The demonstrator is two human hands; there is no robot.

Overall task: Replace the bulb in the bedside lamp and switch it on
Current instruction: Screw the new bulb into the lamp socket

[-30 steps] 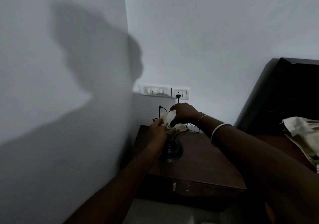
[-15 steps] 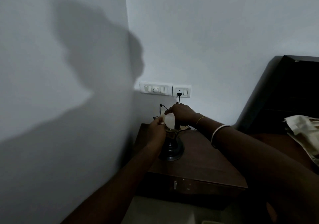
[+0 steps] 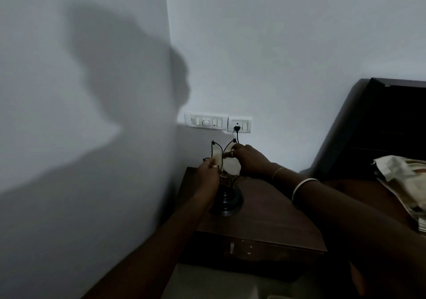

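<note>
Dim room. Lamp (image 3: 227,197) sits on counter (image 3: 265,225), plug (image 3: 236,128) in socket. Left hand (image 3: 207,176) pinches a petal shade; right hand (image 3: 250,160) grips bulb (image 3: 230,166). Risks: shock w/ plug in, glass cracking.

Lamp: small dark round-based bedside lamp (image 3: 227,203) on brown wooden nightstand (image 3: 265,225)
Hands: left hand (image 3: 207,176) and right hand (image 3: 250,160) grip its pale petal shade (image 3: 228,165)
</note>
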